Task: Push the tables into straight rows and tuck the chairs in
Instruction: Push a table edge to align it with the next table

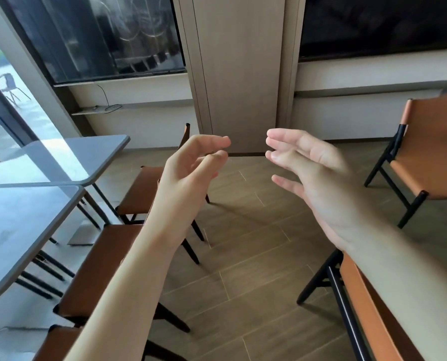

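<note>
1. Up at centre, both hands hang in the air over the wooden floor (243,246), touching nothing.
2. Left hand (193,165) sits at about 10 o'clock from centre, fingers loosely curled around nothing, thumb tip near the forefinger.
3. Right hand (313,168) sits at about 2 o'clock, palm turned inward, fingers spread and relaxed, holding nothing.
4. Two grey tables (22,217) stand at 9 o'clock, the far one (87,157) edge to edge with the near one, corners not quite in line.
5. Three orange chairs line the tables' right side: the far chair (139,191), the middle chair (100,269) with its seat partly under the near table, and one at 7 o'clock (58,345).
6. Another chair (430,157) stands at 3 o'clock, apart from any table; a further chair back (368,313) shows at 5 o'clock under the right forearm.
</note>
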Motion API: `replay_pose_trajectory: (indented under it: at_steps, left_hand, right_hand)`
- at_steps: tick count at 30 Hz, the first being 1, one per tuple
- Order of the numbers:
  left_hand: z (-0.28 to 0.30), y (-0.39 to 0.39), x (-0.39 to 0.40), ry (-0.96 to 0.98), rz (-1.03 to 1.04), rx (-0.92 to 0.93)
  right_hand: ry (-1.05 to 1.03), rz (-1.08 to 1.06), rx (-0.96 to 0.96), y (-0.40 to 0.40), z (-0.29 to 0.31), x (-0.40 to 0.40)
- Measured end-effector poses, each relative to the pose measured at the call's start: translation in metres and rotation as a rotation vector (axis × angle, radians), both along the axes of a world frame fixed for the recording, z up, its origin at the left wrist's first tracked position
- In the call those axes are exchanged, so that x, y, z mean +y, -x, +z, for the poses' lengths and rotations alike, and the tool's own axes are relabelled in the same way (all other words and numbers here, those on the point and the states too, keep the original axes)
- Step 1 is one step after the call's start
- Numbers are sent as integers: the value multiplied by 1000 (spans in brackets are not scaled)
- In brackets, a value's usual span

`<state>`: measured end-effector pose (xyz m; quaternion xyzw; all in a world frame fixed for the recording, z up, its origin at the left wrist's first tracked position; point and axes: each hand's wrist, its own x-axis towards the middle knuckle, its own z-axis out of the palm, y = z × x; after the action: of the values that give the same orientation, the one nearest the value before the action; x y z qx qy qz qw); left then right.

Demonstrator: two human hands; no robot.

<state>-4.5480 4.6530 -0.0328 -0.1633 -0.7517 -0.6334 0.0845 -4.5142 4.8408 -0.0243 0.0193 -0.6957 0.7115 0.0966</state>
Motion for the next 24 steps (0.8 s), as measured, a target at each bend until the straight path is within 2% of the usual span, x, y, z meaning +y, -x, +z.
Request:
replay_pose_trajectory:
  at_steps: [11, 24]
  left_hand:
    - [-7, 108, 34, 21, -52, -20]
    - [20, 325, 47, -5, -125, -6]
  right_hand:
    - [-33, -2, -1, 109, -2, 27]
    - [-41, -72, 24, 321, 29, 32]
